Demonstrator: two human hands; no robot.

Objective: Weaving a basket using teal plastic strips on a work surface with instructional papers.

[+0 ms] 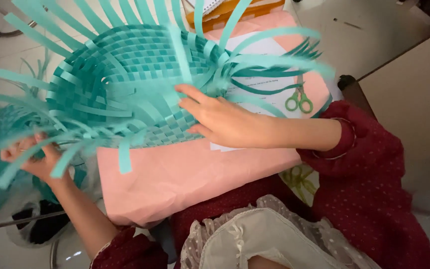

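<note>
A teal basket-like mat woven from paper strips point(125, 74) lies tilted over a pink sheet point(185, 174) on my lap. Loose teal strips fan out from all its edges. My right hand point(220, 119) rests flat on the woven part near its right side, fingers spread and pressing the weave. My left hand point(33, 157) is at the lower left edge, closed around a bunch of loose strips that blur across it. My sleeves are dark red.
Green-handled scissors point(298, 102) lie on a white printed sheet point(269, 65) to the right of the weave. An orange folder point(235, 12) sits at the top. A pale table edge point(414, 94) is at right; a dark bag point(41, 224) lies on the floor lower left.
</note>
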